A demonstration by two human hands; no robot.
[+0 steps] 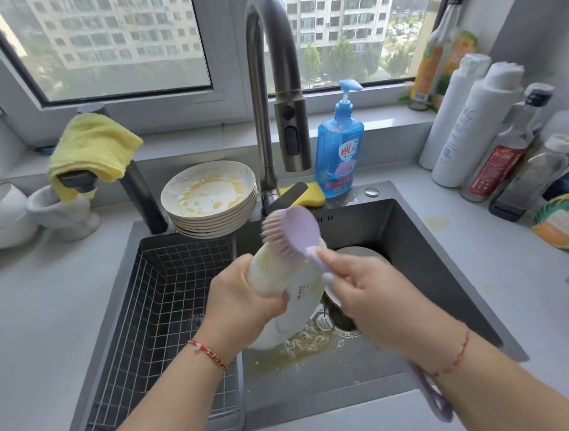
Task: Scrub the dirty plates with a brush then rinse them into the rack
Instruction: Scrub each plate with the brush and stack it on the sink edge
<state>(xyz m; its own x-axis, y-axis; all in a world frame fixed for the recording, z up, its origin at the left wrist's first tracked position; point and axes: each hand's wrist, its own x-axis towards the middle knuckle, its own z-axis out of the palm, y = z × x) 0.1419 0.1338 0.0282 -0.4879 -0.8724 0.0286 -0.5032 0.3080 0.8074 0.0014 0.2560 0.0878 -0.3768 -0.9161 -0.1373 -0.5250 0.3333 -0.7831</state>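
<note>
**Mid-scrub at the sink, one plate in hand**

Centre frame, my left hand (244,301) wraps its fingers round the edge of a greasy plate (279,280), tilting it over the sink (424,241) so, I judge, the runoff drops into the basin. My right hand (361,290) pinches the purple brush (293,234) by its handle, bristles turned toward the plate. Foamy yellow water pools below. Left of centre, the wire rack (169,301) holds nothing I can see; upper centre, a stack of dirty plates (210,199) waits.
</note>
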